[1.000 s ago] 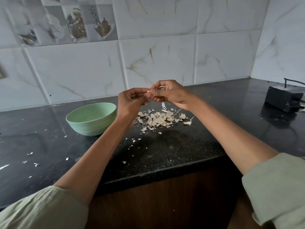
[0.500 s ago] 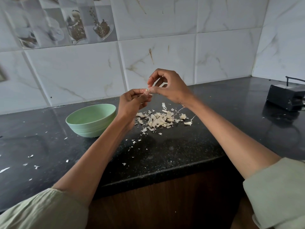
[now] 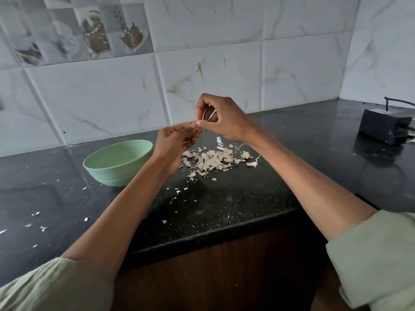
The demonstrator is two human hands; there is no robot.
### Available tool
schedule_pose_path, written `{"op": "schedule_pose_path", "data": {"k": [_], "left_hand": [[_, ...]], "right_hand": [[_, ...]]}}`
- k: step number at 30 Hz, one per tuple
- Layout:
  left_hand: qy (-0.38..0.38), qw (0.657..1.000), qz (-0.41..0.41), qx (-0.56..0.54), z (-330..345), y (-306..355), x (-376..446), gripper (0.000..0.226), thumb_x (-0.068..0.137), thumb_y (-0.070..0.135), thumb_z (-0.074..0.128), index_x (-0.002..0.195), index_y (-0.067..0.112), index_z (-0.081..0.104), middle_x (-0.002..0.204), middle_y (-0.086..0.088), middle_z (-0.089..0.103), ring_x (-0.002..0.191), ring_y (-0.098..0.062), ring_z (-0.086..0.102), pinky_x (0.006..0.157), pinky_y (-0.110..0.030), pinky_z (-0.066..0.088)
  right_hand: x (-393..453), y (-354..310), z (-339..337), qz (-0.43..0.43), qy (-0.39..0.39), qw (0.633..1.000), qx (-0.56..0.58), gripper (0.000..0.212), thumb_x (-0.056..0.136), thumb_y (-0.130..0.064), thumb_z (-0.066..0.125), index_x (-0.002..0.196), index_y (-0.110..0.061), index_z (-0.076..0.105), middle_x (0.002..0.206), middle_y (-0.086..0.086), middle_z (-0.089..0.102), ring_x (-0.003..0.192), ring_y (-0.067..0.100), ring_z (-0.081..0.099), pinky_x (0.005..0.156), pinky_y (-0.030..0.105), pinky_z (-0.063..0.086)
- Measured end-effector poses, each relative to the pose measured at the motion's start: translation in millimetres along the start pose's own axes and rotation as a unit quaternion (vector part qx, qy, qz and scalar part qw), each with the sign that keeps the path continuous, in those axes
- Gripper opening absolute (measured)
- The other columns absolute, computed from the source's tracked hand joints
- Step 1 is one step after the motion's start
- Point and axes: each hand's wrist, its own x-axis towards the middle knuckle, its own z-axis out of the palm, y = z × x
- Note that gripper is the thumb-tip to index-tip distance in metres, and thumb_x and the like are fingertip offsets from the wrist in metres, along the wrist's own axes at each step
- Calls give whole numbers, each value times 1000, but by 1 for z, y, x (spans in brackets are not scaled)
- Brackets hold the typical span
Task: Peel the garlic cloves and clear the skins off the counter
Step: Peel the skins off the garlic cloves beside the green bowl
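Observation:
Above the counter my left hand (image 3: 174,144) grips a garlic clove (image 3: 195,131), mostly hidden by its curled fingers. My right hand (image 3: 221,118) pinches a thin strip of skin (image 3: 204,114) that curls up from the clove inside the hand. Below both hands a pile of pale garlic skins (image 3: 213,161) lies on the black counter (image 3: 224,198). Left of the pile stands a mint-green bowl (image 3: 116,163); its inside is not visible from here.
Small skin flakes (image 3: 42,227) are scattered over the left part of the counter and near its front edge. A black box with a cable (image 3: 385,125) sits at the far right. Marbled white tiles form the wall behind and at the right corner.
My right hand has lifted away from the clove, drawing a strip of skin upward. My left hand has stayed in place around the clove.

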Motion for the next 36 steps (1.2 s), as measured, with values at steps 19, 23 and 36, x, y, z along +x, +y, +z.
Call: {"op": "schedule_pose_path", "data": {"k": [19, 23, 36], "left_hand": [[1, 1000, -20, -13, 4, 3, -3, 10, 98, 4, 68, 99, -1, 77, 91, -9, 78, 79, -11, 68, 79, -22, 58], [15, 999, -28, -38, 7, 0, -3, 10, 99, 0, 66, 99, -2, 76, 87, -9, 77, 75, -10, 68, 73, -20, 58], [43, 994, -49, -86, 0, -1, 4, 20, 97, -1, 69, 115, 0, 77, 96, -10, 78, 83, -12, 70, 75, -21, 58]], "right_hand": [[0, 5, 12, 24, -23, 999, -42, 21, 98, 11, 51, 95, -10, 51, 85, -6, 59, 86, -13, 67, 67, 13, 47], [1, 4, 13, 16, -19, 999, -38, 21, 97, 11, 52, 94, -10, 48, 89, 4, 60, 80, -13, 66, 64, 13, 46], [1, 5, 1, 38, -21, 999, 6, 10, 100, -18, 68, 104, -14, 60, 95, -9, 68, 81, 6, 63, 70, 21, 51]]}}
